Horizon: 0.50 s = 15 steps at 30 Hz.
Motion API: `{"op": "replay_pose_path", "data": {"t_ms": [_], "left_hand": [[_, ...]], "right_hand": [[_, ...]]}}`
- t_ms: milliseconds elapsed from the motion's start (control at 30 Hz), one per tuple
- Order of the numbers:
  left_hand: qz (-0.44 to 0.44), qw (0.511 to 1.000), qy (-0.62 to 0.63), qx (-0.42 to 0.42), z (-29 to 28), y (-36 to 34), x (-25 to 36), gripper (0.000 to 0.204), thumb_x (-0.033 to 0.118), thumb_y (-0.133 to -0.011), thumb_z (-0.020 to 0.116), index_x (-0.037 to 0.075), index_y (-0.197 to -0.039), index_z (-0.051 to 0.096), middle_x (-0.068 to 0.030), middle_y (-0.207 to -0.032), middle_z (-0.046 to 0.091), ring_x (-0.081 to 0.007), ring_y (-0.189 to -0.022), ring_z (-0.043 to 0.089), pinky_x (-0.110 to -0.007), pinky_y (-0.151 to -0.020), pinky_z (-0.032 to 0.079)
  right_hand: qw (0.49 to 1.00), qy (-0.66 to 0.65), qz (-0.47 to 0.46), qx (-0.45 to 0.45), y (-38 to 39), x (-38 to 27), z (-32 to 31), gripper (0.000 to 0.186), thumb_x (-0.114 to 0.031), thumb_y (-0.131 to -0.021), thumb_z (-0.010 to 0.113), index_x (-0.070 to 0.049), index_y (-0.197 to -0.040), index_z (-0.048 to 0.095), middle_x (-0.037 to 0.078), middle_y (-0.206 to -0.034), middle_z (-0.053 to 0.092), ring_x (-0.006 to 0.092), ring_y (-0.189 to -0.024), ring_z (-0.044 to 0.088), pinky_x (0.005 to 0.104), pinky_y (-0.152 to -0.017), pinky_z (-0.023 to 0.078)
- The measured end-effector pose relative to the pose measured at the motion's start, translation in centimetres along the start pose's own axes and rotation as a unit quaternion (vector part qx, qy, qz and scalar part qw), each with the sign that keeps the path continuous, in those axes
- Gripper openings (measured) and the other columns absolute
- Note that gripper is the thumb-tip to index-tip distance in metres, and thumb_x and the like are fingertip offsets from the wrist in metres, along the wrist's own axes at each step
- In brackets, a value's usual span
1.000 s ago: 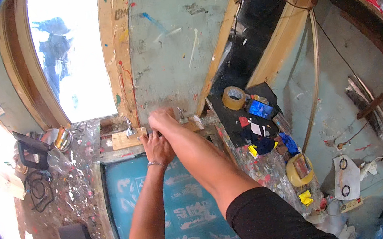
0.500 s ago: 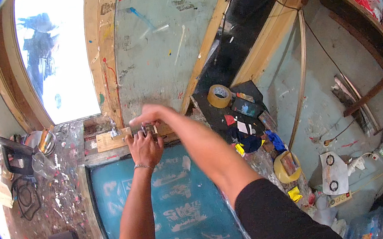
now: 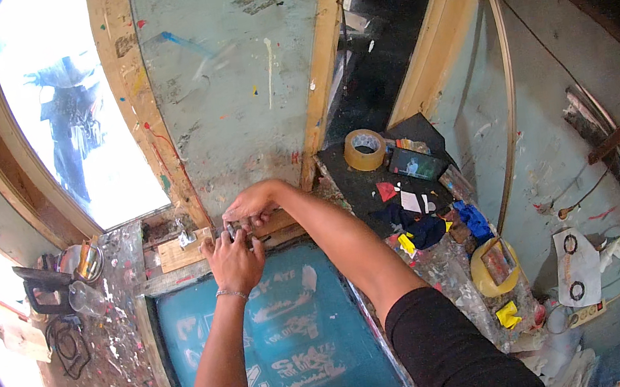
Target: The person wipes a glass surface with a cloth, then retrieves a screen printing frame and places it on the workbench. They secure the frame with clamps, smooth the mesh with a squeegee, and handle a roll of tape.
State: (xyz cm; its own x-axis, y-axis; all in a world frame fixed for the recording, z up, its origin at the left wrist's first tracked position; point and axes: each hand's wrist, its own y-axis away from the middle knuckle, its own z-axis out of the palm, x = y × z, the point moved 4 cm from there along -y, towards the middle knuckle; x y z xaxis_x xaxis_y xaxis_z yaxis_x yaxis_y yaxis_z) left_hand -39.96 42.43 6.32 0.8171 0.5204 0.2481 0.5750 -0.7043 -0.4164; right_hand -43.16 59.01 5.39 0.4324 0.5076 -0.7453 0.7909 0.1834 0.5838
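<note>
Two bare hands meet just left of the frame's center, at a small metal fitting (image 3: pixel 231 230) above the top edge of a blue screen (image 3: pixel 290 337), which fills the lower middle. The left hand (image 3: pixel 236 264) lies with its fingers slightly spread and bent toward the fitting; the right hand (image 3: pixel 252 202) arches over from the right, its fingers curled down. Whether either pinches the fitting cannot be told, the fingertips being partly hidden. A wood block (image 3: pixel 179 253) sits just left of the hands. Right of center, a tape roll (image 3: pixel 365 150) stands beside a phone (image 3: pixel 416 163), with a blue cloth (image 3: pixel 473 221) and a yellow roll (image 3: pixel 486 280) below. A clear cup (image 3: pixel 87 299) and a black cord (image 3: pixel 69 346) lie at left.
</note>
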Motion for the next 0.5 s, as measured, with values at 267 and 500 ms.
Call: {"op": "replay_pose_path", "data": {"t_ms": [267, 500], "left_hand": [[-0.003, 1.000, -0.018, -0.002, 0.0, 0.1, -0.2, 0.029, 0.033, -0.090, 0.056, 0.008, -0.101, 0.068, -0.0170, -0.096, 0.065, -0.0317, -0.099, 0.063, -0.053, -0.101, 0.033], [0.009, 1.000, -0.010, -0.001, 0.7, -0.1, 0.7, 0.036, 0.033, -0.087, 0.059, 0.005, -0.108, 0.068, -0.0190, -0.101, 0.067, -0.0312, -0.100, 0.064, -0.053, -0.105, 0.031]], "right_hand": [[0.993, 0.073, -0.058, 0.068, -1.7, -0.4, 0.6, 0.057, -0.062, -0.097, 0.049, -0.009, -0.093, 0.068, 0.002, -0.061, 0.055, 0.0113, -0.048, 0.048, 0.0283, -0.042, 0.039], [0.927, 0.302, 0.054, 0.213, -2.6, -2.8, 0.0, 0.046, -0.039, -0.078, 0.064, 0.000, -0.099, 0.075, 0.021, -0.092, 0.073, 0.0379, -0.080, 0.071, 0.0476, -0.072, 0.055]]}}
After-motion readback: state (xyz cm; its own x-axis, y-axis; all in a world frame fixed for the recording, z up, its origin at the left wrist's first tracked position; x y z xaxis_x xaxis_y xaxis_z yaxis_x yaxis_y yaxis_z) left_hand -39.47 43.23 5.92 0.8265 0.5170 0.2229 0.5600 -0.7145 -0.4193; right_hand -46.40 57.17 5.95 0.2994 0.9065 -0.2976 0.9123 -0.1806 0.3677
